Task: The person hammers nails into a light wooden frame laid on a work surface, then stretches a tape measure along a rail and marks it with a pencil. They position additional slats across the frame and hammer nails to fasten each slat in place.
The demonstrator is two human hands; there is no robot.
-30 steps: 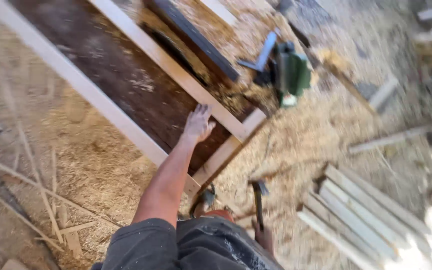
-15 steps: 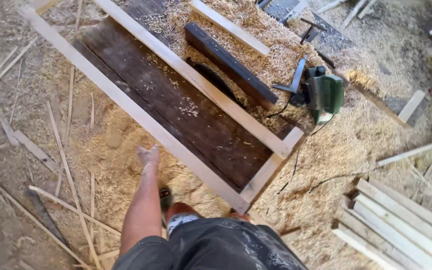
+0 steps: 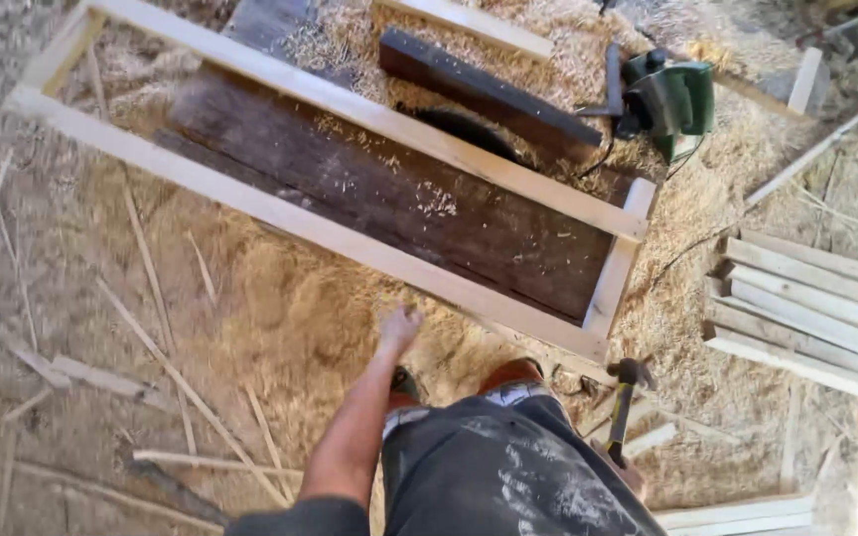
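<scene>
- Underfoot, sawdust is covering the ground, with thin offcut strips lying scattered across it to the person's left.
- A pale wooden frame is lying flat on dark boards, its long axis running from upper left to lower right across the view.
- The left hand is hanging loosely curled and holding nothing, just short of the frame's near rail, which is lying up and ahead of the knuckles; whether the fingertips are touching it cannot be told.
- The right hand is mostly hidden behind the dark trousers; it is closed round the handle of a hammer, head up and pointing toward the frame's near right corner.
- Of the two, the hammer hand is sitting nearer the short end piece; the left is nearer the middle of the long near rail.
- A green power saw is resting in the sawdust beyond the far right corner, its cord trailing off.
- A stack of pale slats is lying to the right, well apart from the frame.
- An orange-brown shoe tip is showing just below the near rail.
- The frame's far left corner is running close to the picture's edge, and the bright lower right is washed out.
</scene>
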